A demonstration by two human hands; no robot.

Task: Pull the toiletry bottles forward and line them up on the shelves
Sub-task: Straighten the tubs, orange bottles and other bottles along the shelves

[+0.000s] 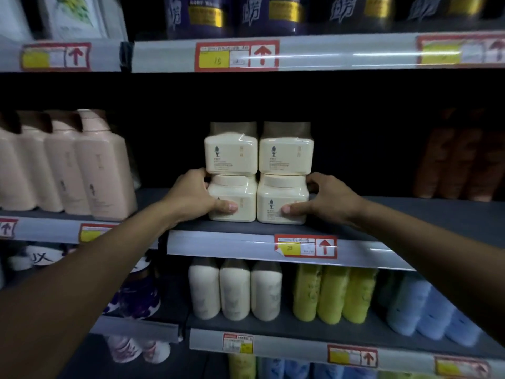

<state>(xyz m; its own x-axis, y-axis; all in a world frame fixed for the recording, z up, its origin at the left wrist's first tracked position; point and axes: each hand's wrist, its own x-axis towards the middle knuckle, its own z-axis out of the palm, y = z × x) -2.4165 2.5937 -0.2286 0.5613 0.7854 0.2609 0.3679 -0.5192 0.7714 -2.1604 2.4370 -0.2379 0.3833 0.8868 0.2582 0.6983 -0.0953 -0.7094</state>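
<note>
Dim shop aisle, grey shelving w/ price-tag rails; middle shelf [382, 214] carries the work.

Four cream jars in a 2x2 block, centre of the shelf, set a little back from the front rail.
- Lower-left jar [232, 199]: left hand [195, 195] wraps its outer side; thumb lies across the front face, fingers curl round behind the outer edge. Firm grip, hand closed onto the jar.
- Lower-right jar [281, 201]: right hand [326, 198] mirrors this; thumb on the front face, fingers curled round the outer side twd the back. Also gripping.
- Lower jars touch each other, between the two hands.
- Upper-left jar [231, 153] sits directly on lower-left, just above the left hand's knuckles. Upper-right jar [285, 153] sits on lower-right, just above the right hand. Neither hand touches the upper pair, as far as can be seen.

Surroundings rel. to hands:
- Pink bottles [82, 165] in a row, well out beyond the left hand, same level.
- Brown bottles [459, 157] far beyond the right hand, dark, detail unclear.
- Below the hands, next shelf down: white bottles [235, 291], yellow-green bottles [330, 294], pale blue bottles [426, 310].
- Above: dark purple bottles [235, 15], blurred.
- Price tag [306, 246] on the rail just below the right hand's thumb.
</note>
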